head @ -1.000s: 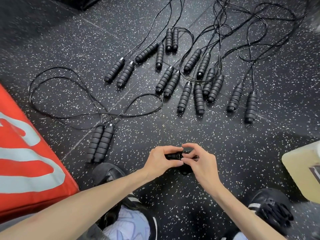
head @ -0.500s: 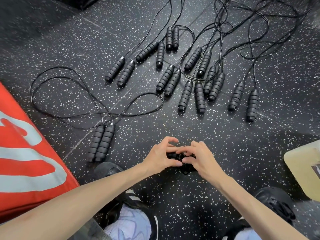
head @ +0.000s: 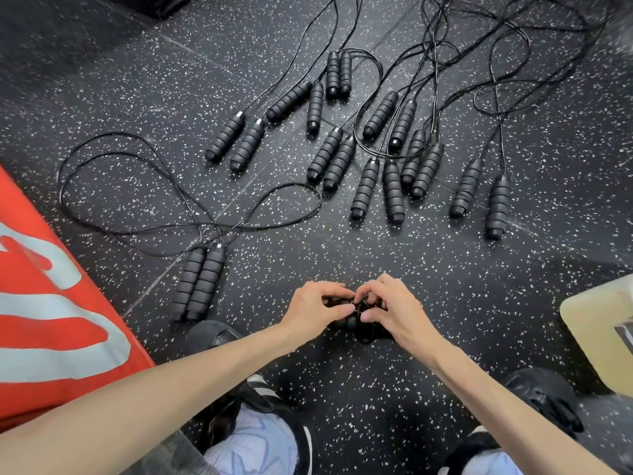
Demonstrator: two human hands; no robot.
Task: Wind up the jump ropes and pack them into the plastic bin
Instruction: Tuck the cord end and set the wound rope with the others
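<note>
Both hands are busy with one jump rope at the near middle of the floor: the left hand and the right hand meet over a dark bundle of handles and wound cord, the fingers of each curled in and pinching at it, as if tucking or tying off the last of the cord (the exact turn of the cord under the fingertips is too small to read). I judge this rope nearly wound and not yet packed. The plastic bin shows only as a pale corner at the right edge of the floor, well apart from the hands; whether any rope already lies in it cannot be told. Most of the work seems left. One unwound rope lies toward the left edge, its pair of handles side by side and its cord sprawled in wide loops beyond them. Farther out, across the middle and toward the far right corner, many more ribbed black handles lie in pairs with their cords loose and crossing one another, which may need untangling. A red mat with pale lettering lies at the near left edge.
</note>
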